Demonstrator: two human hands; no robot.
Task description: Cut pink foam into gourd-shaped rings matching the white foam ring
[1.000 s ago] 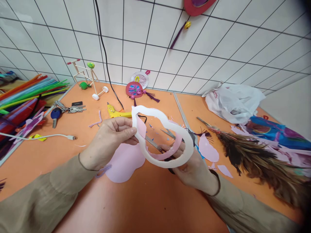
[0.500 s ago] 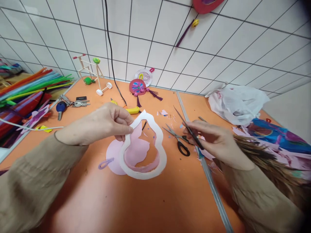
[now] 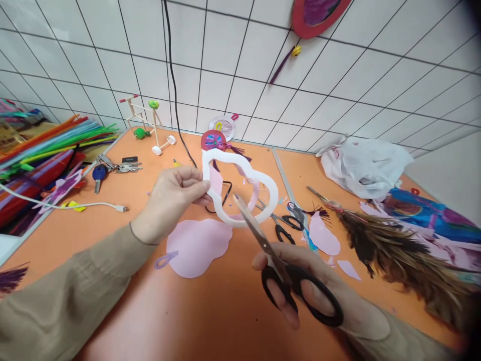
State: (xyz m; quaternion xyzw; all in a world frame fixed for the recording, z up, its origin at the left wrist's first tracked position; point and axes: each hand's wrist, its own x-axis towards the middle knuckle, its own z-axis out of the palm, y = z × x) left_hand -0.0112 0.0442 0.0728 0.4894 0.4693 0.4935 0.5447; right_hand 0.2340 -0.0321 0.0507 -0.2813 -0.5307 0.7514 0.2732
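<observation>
Right hand [image 3: 347,297] is gripping black-handled scissors [image 3: 266,246], the fingers threading the loops and the blades appearing nearly together. Left hand [image 3: 172,198] is pinching the left edge of a white gourd-shaped frame [image 3: 268,182] with a pink inner wall, holding it above the desk [image 3: 210,321]. Half a second ago the black-handled scissors were pointing away to one side; now they are aiming at the frame, which is leaning sideways, and the tips are overlapping its opening. That seems to be bringing the cutting edges within reach of the rim; whether they are touching it is impossible to tell. Beneath, a pink paper sheet [image 3: 199,248] is lying flat, and second scissors [image 3: 275,217] are resting behind. Farther back, a round red ornament [image 3: 213,140] is sitting near the tiled wall [image 3: 221,62].
</observation>
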